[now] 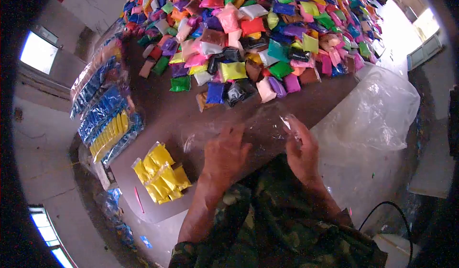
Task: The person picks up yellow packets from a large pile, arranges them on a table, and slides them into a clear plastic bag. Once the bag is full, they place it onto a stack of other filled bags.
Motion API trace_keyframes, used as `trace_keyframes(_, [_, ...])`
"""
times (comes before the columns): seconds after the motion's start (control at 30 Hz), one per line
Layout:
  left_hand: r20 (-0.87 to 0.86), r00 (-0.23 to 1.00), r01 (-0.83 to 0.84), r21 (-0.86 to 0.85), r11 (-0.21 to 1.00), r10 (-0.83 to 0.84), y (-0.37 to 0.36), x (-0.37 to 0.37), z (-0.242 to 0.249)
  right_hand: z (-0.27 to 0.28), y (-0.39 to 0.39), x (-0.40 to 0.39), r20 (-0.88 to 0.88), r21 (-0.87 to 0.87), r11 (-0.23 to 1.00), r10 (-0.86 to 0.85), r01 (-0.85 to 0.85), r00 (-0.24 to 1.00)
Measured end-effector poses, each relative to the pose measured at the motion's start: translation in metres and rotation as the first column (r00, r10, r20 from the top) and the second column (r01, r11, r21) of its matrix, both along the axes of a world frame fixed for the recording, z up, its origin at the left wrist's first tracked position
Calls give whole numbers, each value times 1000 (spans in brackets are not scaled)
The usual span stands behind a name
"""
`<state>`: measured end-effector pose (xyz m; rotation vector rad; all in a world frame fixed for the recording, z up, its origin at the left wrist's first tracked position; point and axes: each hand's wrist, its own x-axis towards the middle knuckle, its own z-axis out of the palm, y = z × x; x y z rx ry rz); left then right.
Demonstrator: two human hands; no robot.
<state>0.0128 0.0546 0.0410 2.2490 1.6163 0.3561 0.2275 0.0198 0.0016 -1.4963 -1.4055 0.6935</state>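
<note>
Camo clothes were closest, by the brown tbl. Big pile of color packs sat at the back. Thin clear plastic lay in front, btwn both hands. L hand was blurry, couldn't tell its grip; R hand pinched plastic.

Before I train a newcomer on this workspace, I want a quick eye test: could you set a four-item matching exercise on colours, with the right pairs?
Column one:
1. Slim stick
2. Packet bundle beside it
3. Large plastic bag
4. Big packet heap

Column two:
A. See-through
B. Many colours
C. Yellow
D. Pink

Right pairs: 1-D, 2-C, 3-A, 4-B
</note>
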Motion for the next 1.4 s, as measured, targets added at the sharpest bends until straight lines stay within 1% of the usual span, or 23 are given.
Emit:
trace_keyframes(0.03, [-44,997,61,-47,997,-63,2,1,-3,0,0,0,14,-26,1000,4,-3,1000])
trace_keyframes(0.07, [-86,988,118,-94,989,-126,5,3,-8,0,0,-1,44,-7,1000,20,-19,999])
trace_keyframes(0.13, [-23,976,214,-126,969,-218,8,8,-10,-1,-1,-3,102,30,998,52,-55,993])
trace_keyframes(0.17, [77,966,253,-107,961,-246,8,11,-8,2,-1,-6,108,23,998,56,-58,993])
trace_keyframes(0.23, [205,934,315,-92,945,-291,5,20,-8,11,-1,-10,124,10,998,65,-66,990])
trace_keyframes(0.33, [254,903,385,-129,914,-345,4,31,-9,11,1,-10,-18,-1,990,141,-141,990])
trace_keyframes(0.4, [236,898,416,-174,892,-373,5,34,-10,8,2,-7,-83,31,988,156,-154,984])
trace_keyframes(0.43, [271,894,412,-180,893,-358,5,35,-17,7,3,-5,-115,48,986,164,-160,980])
trace_keyframes(0.47, [305,889,409,-187,893,-343,6,36,-29,6,2,-3,-100,56,985,170,-165,980])
trace_keyframes(0.53, [264,900,404,-211,890,-346,5,38,-31,5,2,-3,-75,75,980,187,-182,979])
trace_keyframes(0.57, [187,913,400,-226,888,-363,4,38,-28,7,2,-4,-53,66,984,170,-166,984])
trace_keyframes(0.63, [123,927,372,-187,909,-354,0,36,-26,11,-1,-7,-11,42,989,141,-141,990])
trace_keyframes(0.7, [150,937,328,-73,942,-315,-4,31,-23,3,0,-7,43,68,990,117,-120,992])
trace_keyframes(0.8, [100,970,238,-207,949,-222,-2,24,4,-2,1,-9,99,98,988,113,-123,989])
trace_keyframes(0.9, [8,984,181,-11,983,-181,-15,9,10,-6,4,-6,171,151,982,84,-110,982])
trace_keyframes(0.93, [-100,982,156,-56,986,-161,-15,6,15,-7,5,-4,199,173,980,64,-99,978])
trace_keyframes(1.0, [-314,940,95,-141,986,-135,-16,-2,30,-1,8,3,188,167,985,15,-46,982])
trace_keyframes(1.07, [-238,967,-105,-27,994,95,-23,-17,21,4,9,9,202,190,982,-15,-24,979])
trace_keyframes(1.13, [-158,969,-191,7,981,190,-24,-25,22,7,10,14,240,245,969,-29,-31,970])
trace_keyframes(1.3, [-51,990,-132,-59,990,129,-23,-30,35,4,8,13,202,179,983,-5,-32,979])
trace_keyframes(1.37, [-154,984,-86,39,996,91,-23,-30,35,2,6,16,193,144,989,4,-33,981])
trace_keyframes(1.4, [-216,973,-80,22,997,83,-23,-30,36,2,6,17,197,126,991,9,-35,980])
